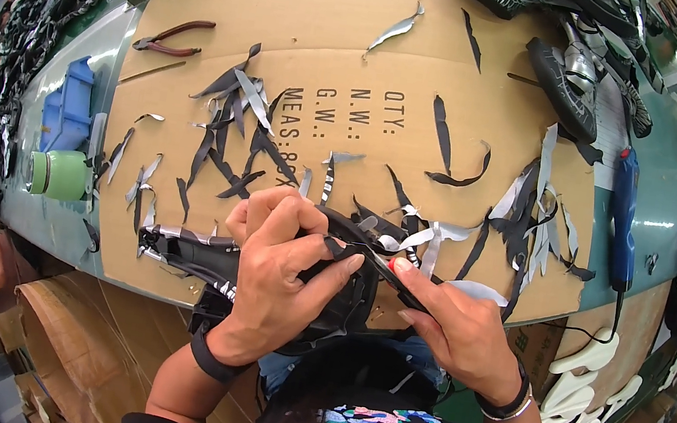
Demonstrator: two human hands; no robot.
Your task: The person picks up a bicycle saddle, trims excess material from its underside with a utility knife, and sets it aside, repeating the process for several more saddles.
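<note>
Two hands: I see both working on one black shoe upper [201, 254] at the near edge of the cardboard sheet [341, 19].
Left hand [277, 272]: clenched over the shoe upper, fingers curled on top and the thumb pressing a black strip [336, 249] against it.
Right hand [461, 330]: grasping a slim black tool with a red end [392, 274] between thumb and fingers; its tip meets the strip just beside my left thumb. I cannot tell what kind of tool it is.
Shoe upper: black with silver-grey patterning, lying on its side, its toe end pointing to my left, partly over the cardboard's near edge and partly in my lap.
Wrists: a dark band on each, and a metal bangle on the right as well.
Scraps: many black and silver trimmings [238, 122] lie scattered across the cardboard, thickest beyond my left hand and to the right of the shoe.
Pliers [174, 36]: red-handled, lying far left on the cardboard, well apart from my hands.
Blue power tool [623, 215]: on the green bench to my right, its cord trailing toward me.
Green roll [61, 174]: on its side at the left, beside a blue bin [67, 105].
Finished shoes [563, 83]: piled at the far right.
White soles [585, 380]: stacked low on my right.
</note>
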